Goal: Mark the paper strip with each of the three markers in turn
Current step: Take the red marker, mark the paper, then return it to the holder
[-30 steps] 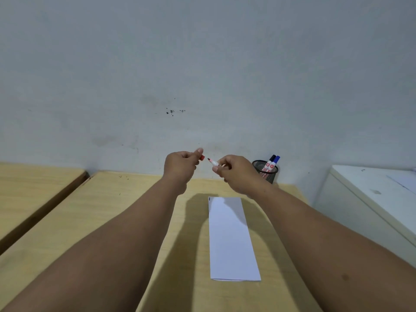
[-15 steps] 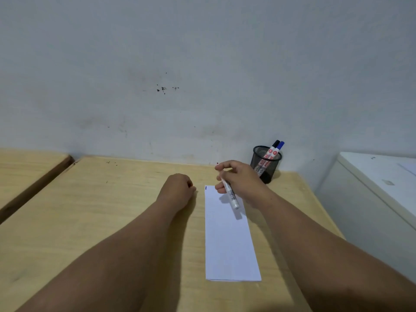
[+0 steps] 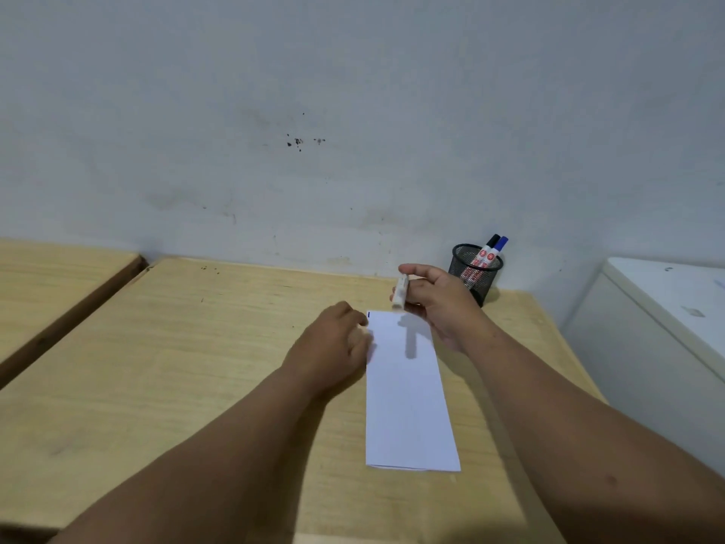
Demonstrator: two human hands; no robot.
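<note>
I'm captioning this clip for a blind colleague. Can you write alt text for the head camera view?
A person's right hand holds a white marker above the far end of a white paper strip on a wooden table, while the left hand rests at the strip's left edge. Two capped markers stand in a black mesh cup by the wall.

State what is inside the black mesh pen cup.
The black mesh pen cup holds two markers, one black-capped and one blue-capped. Their lower ends show only dimly through the mesh, and the cup's bottom is hidden.
</note>
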